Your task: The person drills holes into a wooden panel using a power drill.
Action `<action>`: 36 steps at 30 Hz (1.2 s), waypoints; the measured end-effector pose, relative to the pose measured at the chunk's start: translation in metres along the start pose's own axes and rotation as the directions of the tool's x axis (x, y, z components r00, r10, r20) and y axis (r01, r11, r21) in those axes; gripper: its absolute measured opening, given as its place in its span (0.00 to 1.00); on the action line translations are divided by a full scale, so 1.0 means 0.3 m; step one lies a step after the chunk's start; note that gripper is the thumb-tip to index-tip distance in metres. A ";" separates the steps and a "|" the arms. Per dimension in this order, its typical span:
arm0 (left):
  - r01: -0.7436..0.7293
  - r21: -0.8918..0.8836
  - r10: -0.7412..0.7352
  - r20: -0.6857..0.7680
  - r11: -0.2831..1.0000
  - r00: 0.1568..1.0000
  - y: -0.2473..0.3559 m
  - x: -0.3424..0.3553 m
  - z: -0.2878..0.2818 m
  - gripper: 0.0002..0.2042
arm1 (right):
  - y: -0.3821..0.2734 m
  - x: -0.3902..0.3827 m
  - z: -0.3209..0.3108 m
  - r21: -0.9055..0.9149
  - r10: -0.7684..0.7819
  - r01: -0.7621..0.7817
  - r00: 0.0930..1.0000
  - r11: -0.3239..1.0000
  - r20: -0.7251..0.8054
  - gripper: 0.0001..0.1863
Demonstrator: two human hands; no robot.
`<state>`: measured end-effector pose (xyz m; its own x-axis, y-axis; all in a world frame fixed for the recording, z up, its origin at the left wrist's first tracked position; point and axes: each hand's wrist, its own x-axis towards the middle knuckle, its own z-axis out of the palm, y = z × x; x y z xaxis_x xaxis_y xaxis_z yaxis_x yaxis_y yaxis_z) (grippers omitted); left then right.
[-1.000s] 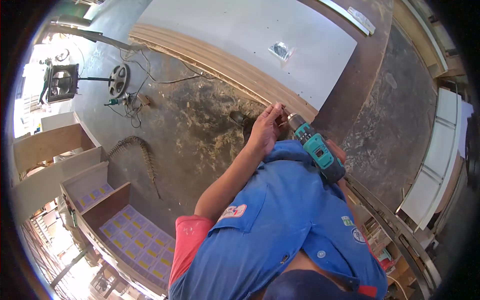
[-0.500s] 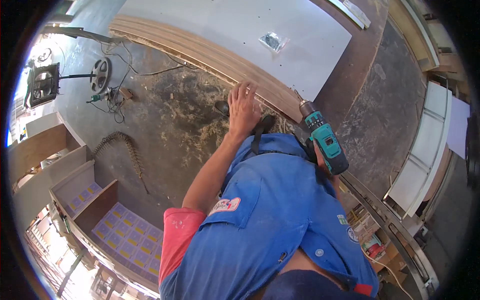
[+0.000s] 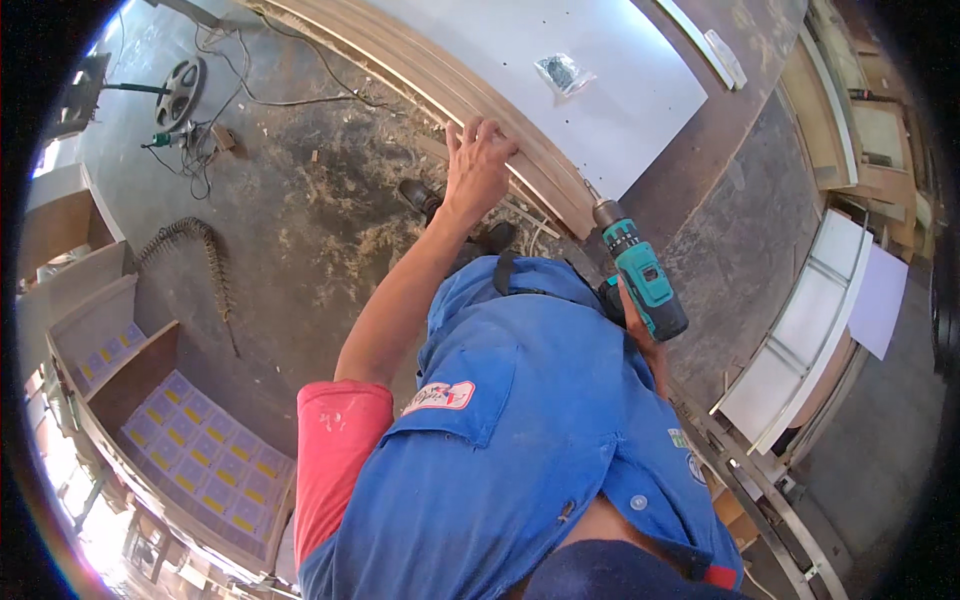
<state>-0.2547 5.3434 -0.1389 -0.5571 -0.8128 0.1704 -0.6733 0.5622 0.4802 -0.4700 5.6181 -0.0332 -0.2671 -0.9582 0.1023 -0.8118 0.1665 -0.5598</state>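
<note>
Drill [image 3: 645, 272] sits gripped in the right hand [image 3: 641, 326], stacked boards [image 3: 450, 86] against the loosely spread left hand [image 3: 477, 170].

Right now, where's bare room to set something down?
White panel: between the bag and the panel's right corner, bar small dark spots. Floor: right of the drill, up to the white rack. Crowded: board stack, left hand and drill there; floor's left, cord and coil.
</note>
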 end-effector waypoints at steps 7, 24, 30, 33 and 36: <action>0.015 -0.133 -0.016 -0.006 0.991 1.000 0.050 -0.114 0.040 0.31 | -0.002 0.001 -0.030 -0.234 -0.041 0.043 0.999 0.971 0.015 0.12; -0.123 -0.094 0.145 0.275 0.988 0.951 0.154 -0.198 0.072 0.42 | 0.042 -0.083 -0.016 0.233 0.389 -0.384 0.921 0.893 0.028 0.11; -0.175 -0.110 0.201 0.315 0.979 0.928 0.183 -0.199 0.067 0.35 | 0.161 -0.190 0.013 -0.092 0.265 -0.261 0.964 0.961 0.033 0.16; -0.177 -0.134 0.202 0.206 0.975 0.957 0.153 -0.173 0.099 0.28 | 0.142 -0.182 0.004 -0.004 0.334 -0.334 0.941 0.943 0.062 0.17; -0.246 -0.179 0.280 0.202 0.953 0.939 0.140 -0.109 0.095 0.23 | 0.043 -0.105 -0.045 0.157 0.473 -0.492 0.869 0.856 0.142 0.17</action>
<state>-0.2787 5.3978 -0.1489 -0.8095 -0.5746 0.1205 -0.4176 0.7078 0.5698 -0.4790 5.6535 -0.0325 -0.5427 -0.7872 -0.2929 -0.4824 0.5777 -0.6585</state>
